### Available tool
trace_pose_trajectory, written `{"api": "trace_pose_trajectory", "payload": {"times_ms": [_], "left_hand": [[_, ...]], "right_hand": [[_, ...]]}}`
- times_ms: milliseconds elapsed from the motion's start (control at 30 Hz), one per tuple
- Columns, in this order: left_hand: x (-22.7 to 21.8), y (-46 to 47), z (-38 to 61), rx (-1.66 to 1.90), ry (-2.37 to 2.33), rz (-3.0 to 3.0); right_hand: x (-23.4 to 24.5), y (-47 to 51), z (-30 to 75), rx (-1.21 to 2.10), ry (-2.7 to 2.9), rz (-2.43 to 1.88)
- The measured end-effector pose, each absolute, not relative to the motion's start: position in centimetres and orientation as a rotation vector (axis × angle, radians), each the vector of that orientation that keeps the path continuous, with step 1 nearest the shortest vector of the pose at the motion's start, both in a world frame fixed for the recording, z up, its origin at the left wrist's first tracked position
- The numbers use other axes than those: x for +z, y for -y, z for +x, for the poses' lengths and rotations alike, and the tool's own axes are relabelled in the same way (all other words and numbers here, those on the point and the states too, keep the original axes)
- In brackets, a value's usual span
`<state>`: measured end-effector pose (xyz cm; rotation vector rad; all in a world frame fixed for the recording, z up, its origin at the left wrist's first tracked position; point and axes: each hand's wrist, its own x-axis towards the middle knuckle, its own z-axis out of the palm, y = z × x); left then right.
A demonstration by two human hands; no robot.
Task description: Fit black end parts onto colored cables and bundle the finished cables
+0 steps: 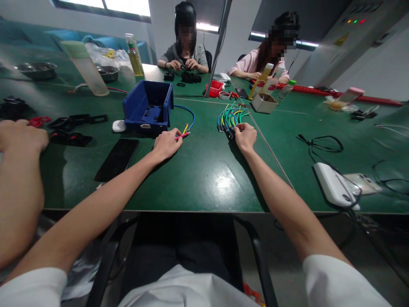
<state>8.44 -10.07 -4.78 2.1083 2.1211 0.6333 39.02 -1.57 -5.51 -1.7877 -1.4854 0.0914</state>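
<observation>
My left hand rests on the green table with its fingers pinched on a few short wires, red, yellow and blue, whose blue one loops back toward the blue plastic bin. My right hand is closed at the near end of a bundle of green, yellow and blue wires that lies fanned out on the table. A red wire tip shows at its fingers.
A black phone and a white earbud case lie left of my left hand. Black plastic parts sit further left beside another person's arm. A white device with cables lies at right. Two people work across the table.
</observation>
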Motion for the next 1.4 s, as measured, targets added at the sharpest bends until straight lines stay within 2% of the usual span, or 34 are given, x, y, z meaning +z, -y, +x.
{"api": "trace_pose_trajectory", "payload": {"times_ms": [467,1033,1200,1400], "left_hand": [[-4.7,10.1,8.9,0.622,-2.138,2.102],[-4.5,10.5,9.6,0.739,-2.073,2.107],[-4.4,10.4,9.5,0.886,-1.985,2.108],[-4.6,10.1,9.4,1.082,-1.897,2.053]], "right_hand": [[-5.6,1.6,38.7,-0.01,1.466,-1.834],[-5.5,1.7,38.6,0.058,1.479,-1.753],[-4.5,3.5,36.5,0.047,1.426,-1.475],[-3.9,6.9,32.3,0.233,1.499,-1.149]]}}
